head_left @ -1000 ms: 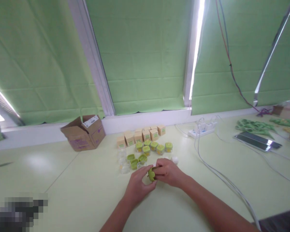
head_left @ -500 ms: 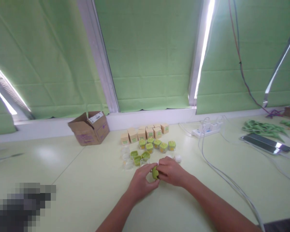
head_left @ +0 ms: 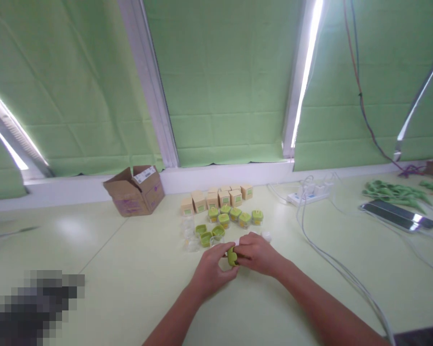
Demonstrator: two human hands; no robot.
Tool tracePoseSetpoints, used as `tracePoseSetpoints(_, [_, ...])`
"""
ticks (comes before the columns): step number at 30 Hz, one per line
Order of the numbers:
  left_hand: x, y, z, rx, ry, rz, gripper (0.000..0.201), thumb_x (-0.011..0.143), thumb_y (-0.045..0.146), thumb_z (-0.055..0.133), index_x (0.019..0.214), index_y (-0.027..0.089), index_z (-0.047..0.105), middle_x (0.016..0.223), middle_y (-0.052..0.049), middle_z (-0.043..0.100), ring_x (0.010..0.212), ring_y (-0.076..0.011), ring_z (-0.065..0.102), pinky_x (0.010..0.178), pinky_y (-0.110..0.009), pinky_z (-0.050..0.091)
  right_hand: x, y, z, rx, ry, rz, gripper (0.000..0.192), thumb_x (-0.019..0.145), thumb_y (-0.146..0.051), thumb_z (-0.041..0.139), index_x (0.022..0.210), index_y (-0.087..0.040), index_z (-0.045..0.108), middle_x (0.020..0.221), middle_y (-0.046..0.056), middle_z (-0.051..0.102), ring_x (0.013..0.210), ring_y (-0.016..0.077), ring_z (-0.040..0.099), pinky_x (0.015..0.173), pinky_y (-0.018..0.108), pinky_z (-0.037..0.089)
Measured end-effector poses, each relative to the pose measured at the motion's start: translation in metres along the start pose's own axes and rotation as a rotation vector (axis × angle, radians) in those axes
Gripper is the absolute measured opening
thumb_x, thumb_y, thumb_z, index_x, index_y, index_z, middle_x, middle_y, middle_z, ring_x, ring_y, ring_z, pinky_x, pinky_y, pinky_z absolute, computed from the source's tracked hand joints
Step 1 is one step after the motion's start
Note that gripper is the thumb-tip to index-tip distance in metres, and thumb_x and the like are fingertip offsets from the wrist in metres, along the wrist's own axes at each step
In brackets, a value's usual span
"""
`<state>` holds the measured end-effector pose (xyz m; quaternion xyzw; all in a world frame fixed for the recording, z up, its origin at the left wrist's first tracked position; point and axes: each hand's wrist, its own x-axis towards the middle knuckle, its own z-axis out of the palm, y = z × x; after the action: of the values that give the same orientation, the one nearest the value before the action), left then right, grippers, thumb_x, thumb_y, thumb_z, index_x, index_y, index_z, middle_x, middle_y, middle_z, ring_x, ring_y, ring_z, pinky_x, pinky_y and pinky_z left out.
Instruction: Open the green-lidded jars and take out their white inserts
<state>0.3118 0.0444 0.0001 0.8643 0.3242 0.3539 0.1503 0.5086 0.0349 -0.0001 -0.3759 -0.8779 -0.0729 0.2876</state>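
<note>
Pinching a small green lid (head_left: 232, 257) between them, the left hand (head_left: 211, 271) and right hand (head_left: 257, 253) grasp it just above the table (head_left: 130, 278), near the green-lidded jars (head_left: 234, 217).

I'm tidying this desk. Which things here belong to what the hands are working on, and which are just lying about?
In hand:
- green lid, held between left hand and right hand
- loose green lids
- clear jars
- lidded green jars
- small tan boxes

Lying about:
- cardboard box
- power strip and cables
- green pieces, far right
- flat dark devices
</note>
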Motion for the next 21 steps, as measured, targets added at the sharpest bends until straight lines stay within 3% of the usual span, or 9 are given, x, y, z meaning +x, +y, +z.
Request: tracePoseSetpoints(21, [0.001,0.0015,-0.0018,0.004,-0.039,0.004,0.052,0.066,0.02,0.067,0.116,0.021,0.058,0.11,-0.006,0.064,0.1,-0.0195,0.06,0.092,-0.034,0.047,0.001,0.0001,0.0004,-0.031,0.012,-0.02,0.016,0.084,-0.026,0.054,0.071,-0.018,0.058,0.064,0.0,0.054,0.064,0.0105,0.047,0.066,0.026,0.029])
